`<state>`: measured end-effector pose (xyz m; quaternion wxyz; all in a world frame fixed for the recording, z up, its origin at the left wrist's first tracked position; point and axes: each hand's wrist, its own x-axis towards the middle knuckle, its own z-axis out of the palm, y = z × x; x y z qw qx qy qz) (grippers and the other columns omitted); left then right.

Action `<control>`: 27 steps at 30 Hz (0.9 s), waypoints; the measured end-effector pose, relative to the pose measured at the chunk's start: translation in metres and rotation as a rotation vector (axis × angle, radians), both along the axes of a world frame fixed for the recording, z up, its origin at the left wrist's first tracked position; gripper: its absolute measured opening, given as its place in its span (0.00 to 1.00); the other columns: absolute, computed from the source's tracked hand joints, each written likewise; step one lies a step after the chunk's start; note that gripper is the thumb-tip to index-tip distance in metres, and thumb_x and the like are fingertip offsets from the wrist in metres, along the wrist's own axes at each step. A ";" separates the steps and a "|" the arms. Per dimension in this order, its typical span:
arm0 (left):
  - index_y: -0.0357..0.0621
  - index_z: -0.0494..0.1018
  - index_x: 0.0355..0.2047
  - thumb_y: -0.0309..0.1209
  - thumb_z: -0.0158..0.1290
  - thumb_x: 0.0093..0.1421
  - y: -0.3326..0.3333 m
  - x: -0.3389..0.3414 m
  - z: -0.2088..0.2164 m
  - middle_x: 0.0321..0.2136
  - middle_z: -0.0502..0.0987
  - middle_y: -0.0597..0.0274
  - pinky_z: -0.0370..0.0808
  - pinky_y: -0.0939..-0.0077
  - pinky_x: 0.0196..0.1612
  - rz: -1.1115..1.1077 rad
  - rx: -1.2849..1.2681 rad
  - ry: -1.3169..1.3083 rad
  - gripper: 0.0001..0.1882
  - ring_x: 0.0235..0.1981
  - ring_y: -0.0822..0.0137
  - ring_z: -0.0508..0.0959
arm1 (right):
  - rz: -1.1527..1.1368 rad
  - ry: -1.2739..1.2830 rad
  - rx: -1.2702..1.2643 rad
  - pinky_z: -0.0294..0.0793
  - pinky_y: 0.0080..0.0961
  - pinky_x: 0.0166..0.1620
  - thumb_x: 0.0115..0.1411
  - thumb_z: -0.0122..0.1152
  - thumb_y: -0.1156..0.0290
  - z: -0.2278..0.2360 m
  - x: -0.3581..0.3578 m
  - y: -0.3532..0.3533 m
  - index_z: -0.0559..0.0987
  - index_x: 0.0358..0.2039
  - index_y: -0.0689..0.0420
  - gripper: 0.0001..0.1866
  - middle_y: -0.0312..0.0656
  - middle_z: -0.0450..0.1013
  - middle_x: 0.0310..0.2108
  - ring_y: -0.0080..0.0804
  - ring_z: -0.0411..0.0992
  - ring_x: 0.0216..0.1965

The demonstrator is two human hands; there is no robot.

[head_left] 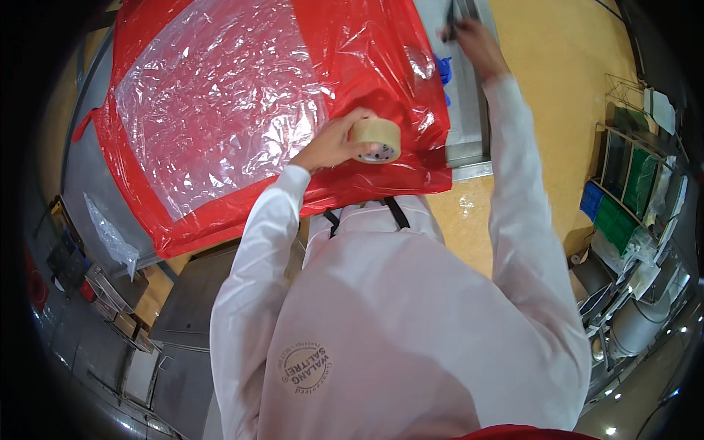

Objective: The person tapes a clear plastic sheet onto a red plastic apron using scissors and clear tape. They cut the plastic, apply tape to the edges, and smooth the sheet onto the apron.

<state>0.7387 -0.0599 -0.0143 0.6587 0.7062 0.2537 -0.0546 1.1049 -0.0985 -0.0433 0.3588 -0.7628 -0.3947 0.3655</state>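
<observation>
My left hand [331, 144] is closed around a roll of clear, yellowish packing tape [384, 132], held over the near right part of a big red plastic sheet [359, 55]. The sheet has a large see-through, crinkled panel [220, 95] and lies over a metal table. Out past the sheet's right edge, my right hand [478, 48] is above the table's right rim. Its fingers are closed on a dark slim object [450, 23], too blurred to name. Just beside it on the metal lies a crumpled blue piece [444, 70].
The metal table [462, 136] shows along the right of the sheet. At the lower left is a clear plastic piece [110, 235] by the table edge. Farther right, a wire rack [620, 169] holds green and blue bins [614, 220]. The floor [546, 110] is yellow.
</observation>
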 end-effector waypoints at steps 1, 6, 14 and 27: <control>0.45 0.68 0.52 0.44 0.65 0.54 0.004 0.001 -0.002 0.42 0.78 0.54 0.72 0.67 0.51 -0.007 -0.004 -0.014 0.30 0.46 0.60 0.78 | -0.064 0.308 0.118 0.69 0.21 0.48 0.65 0.53 0.67 0.021 -0.037 -0.041 0.77 0.42 0.60 0.12 0.38 0.77 0.37 0.24 0.72 0.41; 0.46 0.69 0.49 0.47 0.68 0.49 0.017 0.025 -0.030 0.39 0.78 0.53 0.73 0.68 0.47 -0.206 -0.100 -0.039 0.32 0.42 0.62 0.78 | -0.199 0.632 -0.162 0.68 0.19 0.49 0.64 0.59 0.66 0.088 -0.194 -0.262 0.73 0.49 0.60 0.16 0.33 0.72 0.38 0.19 0.69 0.41; 0.44 0.68 0.46 0.48 0.70 0.46 0.001 0.053 -0.031 0.35 0.78 0.55 0.75 0.68 0.37 -0.456 0.055 -0.073 0.34 0.36 0.62 0.79 | -0.285 0.780 -0.364 0.66 0.15 0.32 0.61 0.64 0.65 0.074 -0.367 -0.286 0.78 0.43 0.61 0.15 0.29 0.74 0.29 0.14 0.68 0.28; 0.44 0.68 0.42 0.50 0.70 0.45 -0.011 0.058 -0.021 0.33 0.79 0.54 0.76 0.67 0.34 -0.546 0.168 -0.096 0.33 0.34 0.61 0.80 | -0.323 0.633 -0.212 0.69 0.18 0.32 0.64 0.60 0.63 0.048 -0.370 -0.226 0.79 0.36 0.61 0.12 0.32 0.73 0.26 0.18 0.69 0.26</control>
